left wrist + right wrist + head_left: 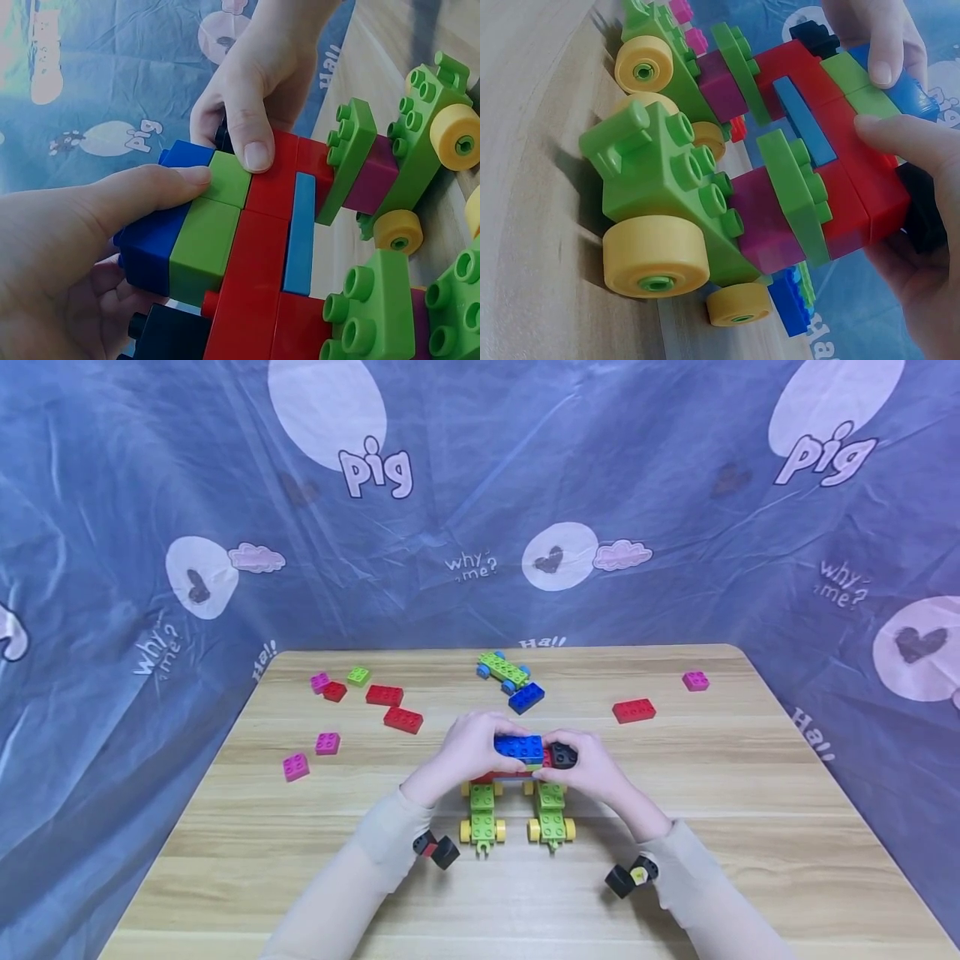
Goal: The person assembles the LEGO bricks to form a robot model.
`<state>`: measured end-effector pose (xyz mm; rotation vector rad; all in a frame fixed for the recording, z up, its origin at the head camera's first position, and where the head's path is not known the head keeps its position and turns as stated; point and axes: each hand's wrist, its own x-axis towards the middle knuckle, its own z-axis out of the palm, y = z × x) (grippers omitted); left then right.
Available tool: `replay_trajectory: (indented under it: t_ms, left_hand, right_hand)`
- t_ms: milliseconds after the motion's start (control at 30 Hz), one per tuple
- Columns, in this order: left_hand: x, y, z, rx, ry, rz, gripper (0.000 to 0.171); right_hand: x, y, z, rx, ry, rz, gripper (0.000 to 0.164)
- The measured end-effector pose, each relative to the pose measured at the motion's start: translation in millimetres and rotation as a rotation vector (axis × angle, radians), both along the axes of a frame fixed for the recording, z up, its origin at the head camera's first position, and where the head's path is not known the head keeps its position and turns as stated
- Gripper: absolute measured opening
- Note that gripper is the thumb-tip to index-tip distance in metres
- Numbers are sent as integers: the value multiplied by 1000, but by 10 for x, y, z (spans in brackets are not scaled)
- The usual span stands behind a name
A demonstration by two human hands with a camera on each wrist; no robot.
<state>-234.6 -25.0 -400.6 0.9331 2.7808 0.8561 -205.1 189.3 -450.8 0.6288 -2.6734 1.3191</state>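
Note:
A toy brick figure stands in the middle of the table on two green wheeled bases with yellow wheels. Purple bricks and thin green plates rise from the bases to a red row with a light-blue strip. Green bricks sit on the red, topped by blue bricks. My left hand grips the blue top, thumb in front and fingers behind. My right hand holds the red row, its thumb pressing the front, beside a black brick. Another black brick projects from the opposite side.
Behind the figure lie a green car base with blue wheels and a loose blue brick. Red bricks, pink bricks and a green brick are scattered left. Rightward are a red brick and a pink brick.

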Motion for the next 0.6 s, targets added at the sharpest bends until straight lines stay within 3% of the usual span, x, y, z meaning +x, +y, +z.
replay_trajectory:
  t_ms: [333,600]
  left_hand:
    - [2,-10,2,-3,14,5,41]
    - [7,0,2,14,-27,28,41]
  right_hand:
    - [-6,-10,15,-15,-7,5,36]
    - [-10,-7,7,-12,-7,7,37]
